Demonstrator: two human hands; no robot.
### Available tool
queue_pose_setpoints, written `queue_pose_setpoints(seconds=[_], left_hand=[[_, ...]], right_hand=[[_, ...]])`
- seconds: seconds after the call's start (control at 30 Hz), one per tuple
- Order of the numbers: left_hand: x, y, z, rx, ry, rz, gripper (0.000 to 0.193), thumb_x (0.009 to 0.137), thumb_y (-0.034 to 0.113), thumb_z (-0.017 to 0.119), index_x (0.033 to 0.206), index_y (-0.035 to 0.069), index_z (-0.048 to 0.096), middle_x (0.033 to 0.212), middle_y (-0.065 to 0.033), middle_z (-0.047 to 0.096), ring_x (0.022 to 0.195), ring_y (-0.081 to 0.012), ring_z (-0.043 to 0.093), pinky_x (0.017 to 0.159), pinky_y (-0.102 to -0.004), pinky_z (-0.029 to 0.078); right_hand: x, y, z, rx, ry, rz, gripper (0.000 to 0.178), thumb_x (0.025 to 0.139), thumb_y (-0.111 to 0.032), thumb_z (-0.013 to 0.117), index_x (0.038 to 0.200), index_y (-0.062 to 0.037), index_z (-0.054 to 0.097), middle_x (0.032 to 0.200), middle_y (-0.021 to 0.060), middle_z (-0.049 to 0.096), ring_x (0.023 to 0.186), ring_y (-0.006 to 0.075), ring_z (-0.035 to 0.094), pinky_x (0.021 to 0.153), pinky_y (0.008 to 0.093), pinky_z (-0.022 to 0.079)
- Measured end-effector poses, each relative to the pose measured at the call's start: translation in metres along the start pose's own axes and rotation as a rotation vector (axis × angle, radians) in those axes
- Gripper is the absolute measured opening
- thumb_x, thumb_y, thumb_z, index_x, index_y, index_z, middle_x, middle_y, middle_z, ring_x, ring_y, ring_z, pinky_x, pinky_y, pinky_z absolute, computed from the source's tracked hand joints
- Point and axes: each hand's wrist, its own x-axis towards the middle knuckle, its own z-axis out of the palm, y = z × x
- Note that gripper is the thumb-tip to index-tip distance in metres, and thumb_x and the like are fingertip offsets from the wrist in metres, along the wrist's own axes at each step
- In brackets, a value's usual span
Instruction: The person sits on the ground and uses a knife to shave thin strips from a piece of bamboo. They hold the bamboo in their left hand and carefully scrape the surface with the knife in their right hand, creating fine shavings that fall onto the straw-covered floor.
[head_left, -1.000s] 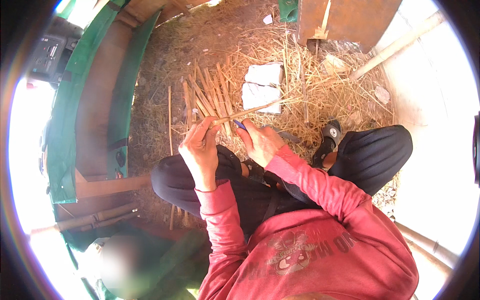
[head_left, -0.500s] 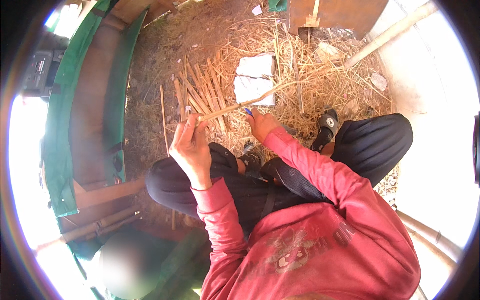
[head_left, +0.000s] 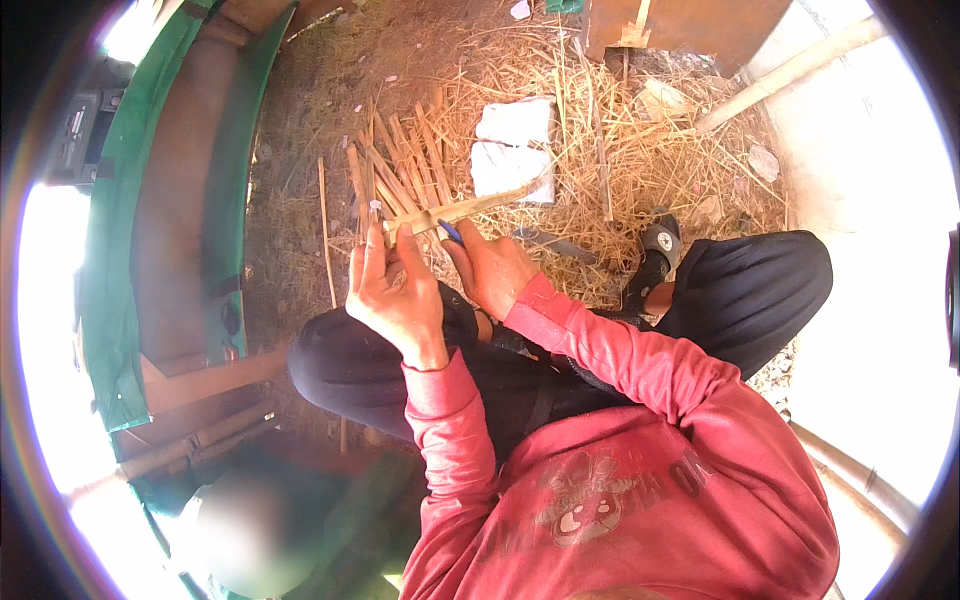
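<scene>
Our left hand [head_left: 400, 295] pinches one end of the split-bamboo strip [head_left: 475, 207], which slants away beyond our right hand [head_left: 495, 270]. The latter grips a blue tool [head_left: 450, 230] at the strip's edge; we cannot tell whether it touches. Steady, light pressure, directed away from our pinching fingertips, seems wisest.

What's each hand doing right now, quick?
Left hand: closed, fingers pinching the left end of a pale strip.
Right hand: closed, holding a blue tool, mostly hidden.
</scene>
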Motion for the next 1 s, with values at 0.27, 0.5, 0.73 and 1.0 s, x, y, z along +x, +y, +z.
queue_pose_setpoints(seconds=[0.27, 0.5, 0.73, 1.0], left_hand=[[-0.002, 0.012, 0.005, 0.004, 0.042, -0.040, 0.022, 0.083, 0.004, 0.072, 0.099, -0.011, 0.068, 0.069, -0.0120, 0.061, 0.054, -0.0175, 0.064, 0.049, -0.0278, 0.050], [-0.005, 0.011, 0.000, 0.128, 0.013, 0.015, 0.024, 0.084, 0.006, 0.072, 0.101, -0.011, 0.069, 0.068, -0.0089, 0.061, 0.057, -0.0134, 0.064, 0.049, -0.0258, 0.050], [0.001, 0.011, 0.006, -0.005, 0.039, -0.076, 0.026, 0.085, 0.009, 0.072, 0.105, -0.009, 0.069, 0.069, -0.0072, 0.059, 0.054, -0.0102, 0.055, 0.047, -0.0257, 0.042], [-0.001, 0.014, 0.009, -0.042, -0.007, -0.028, 0.025, 0.083, 0.001, 0.071, 0.105, -0.012, 0.068, 0.073, -0.0112, 0.063, 0.057, -0.0162, 0.065, 0.050, -0.0259, 0.050]], right_hand=[[0.005, 0.007, 0.002, -0.067, 0.012, 0.077, 0.029, 0.098, -0.032, 0.052, 0.108, -0.0049, 0.049, 0.061, 0.0257, 0.060, 0.061, 0.0484, 0.061, 0.055, 0.0582, 0.047], [0.009, 0.038, 0.019, -0.170, 0.021, 0.113, 0.029, 0.098, -0.032, 0.051, 0.109, -0.0052, 0.050, 0.062, 0.0245, 0.061, 0.061, 0.0461, 0.063, 0.054, 0.0554, 0.050], [0.023, 0.051, 0.014, -0.204, -0.007, 0.087, 0.030, 0.098, -0.034, 0.051, 0.107, -0.0064, 0.049, 0.060, 0.0219, 0.061, 0.061, 0.0446, 0.063, 0.052, 0.0549, 0.049], [0.036, 0.102, 0.027, -0.319, 0.051, 0.068, 0.030, 0.099, -0.038, 0.048, 0.109, -0.0099, 0.051, 0.063, 0.0204, 0.063, 0.059, 0.0448, 0.064, 0.051, 0.0543, 0.050]])
